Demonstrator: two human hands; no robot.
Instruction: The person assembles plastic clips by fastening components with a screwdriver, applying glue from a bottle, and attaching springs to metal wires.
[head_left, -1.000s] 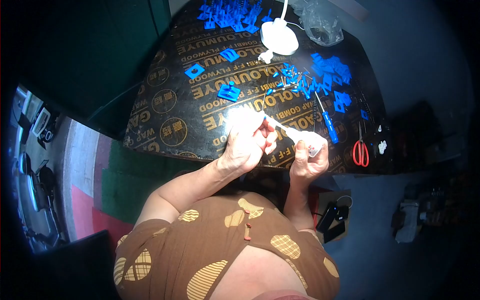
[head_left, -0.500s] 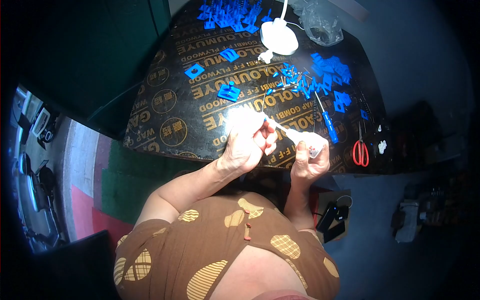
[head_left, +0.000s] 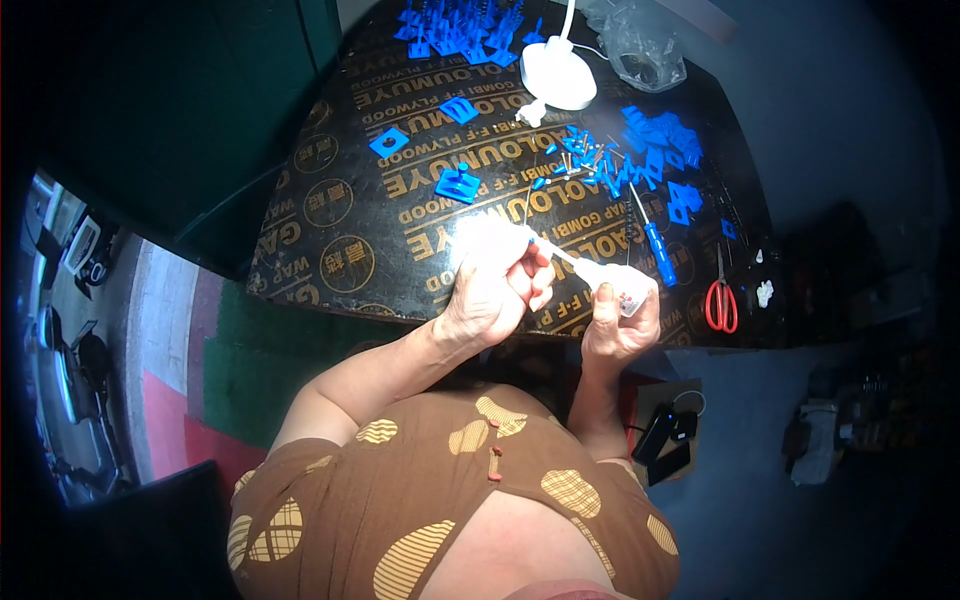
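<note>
L hand (head_left: 492, 290) closed on a small, overexposed pale part; R hand (head_left: 620, 318) closed on white screwdriver (head_left: 590, 272), tip at part. Many blue parts (head_left: 655, 150) on desk (head_left: 340, 210) look unassembled; mid-job prob.

Tabletop (head_left: 400, 200): dark film-faced plywood, smooth, slight sheen. Blue parts (head_left: 655, 140): hard glossy plastic. Screwdriver (head_left: 655, 245): blue plastic handle, thin metal shaft. Scissors (head_left: 720, 300): red plastic grips, metal blades. Lamp base (head_left: 558, 75): smooth white plastic. Bag (head_left: 640, 45): clear crinkled plastic film.
</note>
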